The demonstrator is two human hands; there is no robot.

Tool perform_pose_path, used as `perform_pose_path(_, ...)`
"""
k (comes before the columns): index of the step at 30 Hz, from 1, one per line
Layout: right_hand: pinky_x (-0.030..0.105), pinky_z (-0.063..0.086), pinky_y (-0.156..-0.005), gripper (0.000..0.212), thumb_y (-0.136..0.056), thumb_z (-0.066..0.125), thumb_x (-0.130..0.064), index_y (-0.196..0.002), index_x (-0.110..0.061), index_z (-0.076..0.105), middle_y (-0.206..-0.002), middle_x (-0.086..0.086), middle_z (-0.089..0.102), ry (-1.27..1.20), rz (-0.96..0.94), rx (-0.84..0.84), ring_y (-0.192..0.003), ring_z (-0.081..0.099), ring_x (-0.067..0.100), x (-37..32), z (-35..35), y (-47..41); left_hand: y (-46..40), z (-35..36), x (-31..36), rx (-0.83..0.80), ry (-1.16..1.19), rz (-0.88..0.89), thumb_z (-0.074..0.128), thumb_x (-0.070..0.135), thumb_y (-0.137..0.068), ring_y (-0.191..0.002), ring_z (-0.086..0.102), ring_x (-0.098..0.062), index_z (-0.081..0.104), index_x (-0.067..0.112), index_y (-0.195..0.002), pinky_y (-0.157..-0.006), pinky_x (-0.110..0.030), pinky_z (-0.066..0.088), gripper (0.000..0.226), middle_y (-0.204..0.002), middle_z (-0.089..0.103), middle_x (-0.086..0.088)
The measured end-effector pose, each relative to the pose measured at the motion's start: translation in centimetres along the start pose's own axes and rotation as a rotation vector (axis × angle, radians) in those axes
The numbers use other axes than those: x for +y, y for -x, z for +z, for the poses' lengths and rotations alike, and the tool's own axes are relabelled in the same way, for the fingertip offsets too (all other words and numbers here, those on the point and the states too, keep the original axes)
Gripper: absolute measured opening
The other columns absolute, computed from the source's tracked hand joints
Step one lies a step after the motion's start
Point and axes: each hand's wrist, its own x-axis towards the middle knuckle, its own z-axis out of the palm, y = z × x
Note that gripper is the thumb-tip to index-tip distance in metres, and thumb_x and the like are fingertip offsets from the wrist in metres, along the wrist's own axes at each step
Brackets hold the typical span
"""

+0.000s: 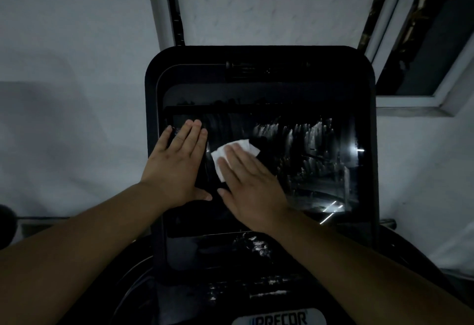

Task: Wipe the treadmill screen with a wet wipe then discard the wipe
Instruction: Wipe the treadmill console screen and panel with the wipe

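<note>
The treadmill screen (307, 160) is a dark glossy panel in a black console frame, streaked with wet smears on its right half. A white wet wipe (220, 155) lies flat on the screen's left-middle. My right hand (248, 183) presses on the wipe with flat fingers, covering most of it. My left hand (177, 160) rests flat on the screen's left edge, fingers together, holding nothing.
The black console frame (369, 145) fills the middle of the view. A white wall stands behind it, with a window frame (410, 99) at the upper right. A Precor logo plate (279, 318) sits at the bottom edge. Button rows lie below the screen.
</note>
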Motion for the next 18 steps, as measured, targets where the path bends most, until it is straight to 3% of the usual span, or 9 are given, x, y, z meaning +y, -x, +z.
perform_pose_path(2,0.046,0.022,-0.127,0.066,-0.105,0.034,-0.046,-0.156,-0.004,0.036,-0.167,0.019,0.027,0.012,0.041,-0.002,-0.158,0.016,0.030,1.5,-0.5,-0.6,0.0,0.0,0.0,-0.005,0.005,-0.003,0.042,0.097,-0.070,-0.152,-0.031,-0.025,-0.032,0.008,-0.153,-0.125,-0.053,-0.010,0.143,-0.164,-0.034,-0.014)
perform_pose_path(6,0.048,0.027,-0.125,0.065,-0.105,0.030,-0.044,-0.155,-0.003,0.035,-0.166,0.022,0.028,0.005,0.338,0.033,-0.157,0.017,0.033,5.7,-1.3,-1.4,0.0,-0.1,0.1,-0.005,0.005,-0.005,0.044,0.096,-0.070,-0.152,-0.031,-0.026,-0.033,0.007,-0.152,-0.125,-0.053,-0.011,0.143,-0.163,-0.035,-0.014)
perform_pose_path(8,0.050,0.025,-0.125,0.067,-0.105,0.029,-0.045,-0.156,-0.002,0.033,-0.166,0.024,0.025,-0.020,0.401,0.054,-0.158,0.014,0.034,5.0,-1.4,-2.2,0.1,0.0,0.1,0.004,0.009,-0.003,0.045,0.095,-0.070,-0.152,-0.030,-0.026,-0.031,0.007,-0.153,-0.125,-0.053,-0.010,0.143,-0.163,-0.034,-0.014)
perform_pose_path(13,0.045,0.017,-0.129,0.067,-0.100,0.029,-0.040,-0.156,-0.004,0.034,-0.166,0.021,0.026,-0.118,0.176,0.096,-0.158,0.014,0.032,-1.4,-0.8,-5.0,0.1,0.0,0.0,-0.002,0.019,-0.004,0.045,0.095,-0.071,-0.152,-0.031,-0.024,-0.030,0.009,-0.154,-0.125,-0.052,-0.011,0.141,-0.163,-0.035,-0.012)
perform_pose_path(15,0.043,0.014,-0.129,0.067,-0.100,0.029,-0.040,-0.157,-0.005,0.032,-0.167,0.019,0.025,-0.083,0.140,0.066,-0.159,0.013,0.030,-0.4,-0.9,-4.7,0.0,0.0,0.0,-0.006,0.012,0.000,0.043,0.096,-0.071,-0.151,-0.032,-0.024,-0.031,0.009,-0.154,-0.125,-0.053,-0.010,0.141,-0.163,-0.036,-0.012)
perform_pose_path(18,0.048,0.023,-0.126,0.063,-0.103,0.035,-0.038,-0.155,-0.003,0.037,-0.164,0.023,0.031,0.006,0.260,0.087,-0.157,0.020,0.034,5.2,-1.2,-2.3,0.1,0.0,0.0,0.000,-0.003,0.002,0.038,0.098,-0.070,-0.151,-0.032,-0.026,-0.033,0.008,-0.153,-0.125,-0.054,-0.008,0.142,-0.163,-0.036,-0.014)
